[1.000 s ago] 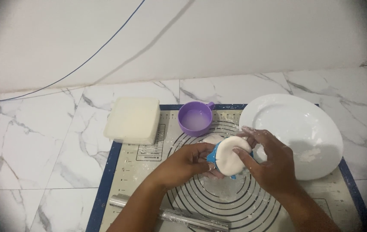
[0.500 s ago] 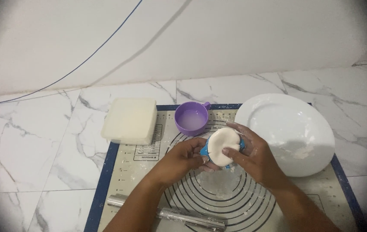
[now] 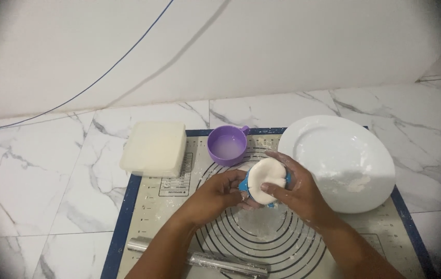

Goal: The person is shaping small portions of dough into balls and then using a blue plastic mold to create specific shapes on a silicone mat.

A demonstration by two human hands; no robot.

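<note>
Both hands hold the blue mold (image 3: 245,187) with the white dough (image 3: 265,180) on it, just over the mat (image 3: 143,217), the left hand (image 3: 218,195) gripping its left side and the right hand (image 3: 295,192) pressing fingers on the dough from the right.

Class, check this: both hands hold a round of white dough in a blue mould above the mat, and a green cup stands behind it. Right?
Not quite. The head view shows the cup is purple, not green. The left hand and right hand do hold the white dough in a blue mould above the mat.
</note>
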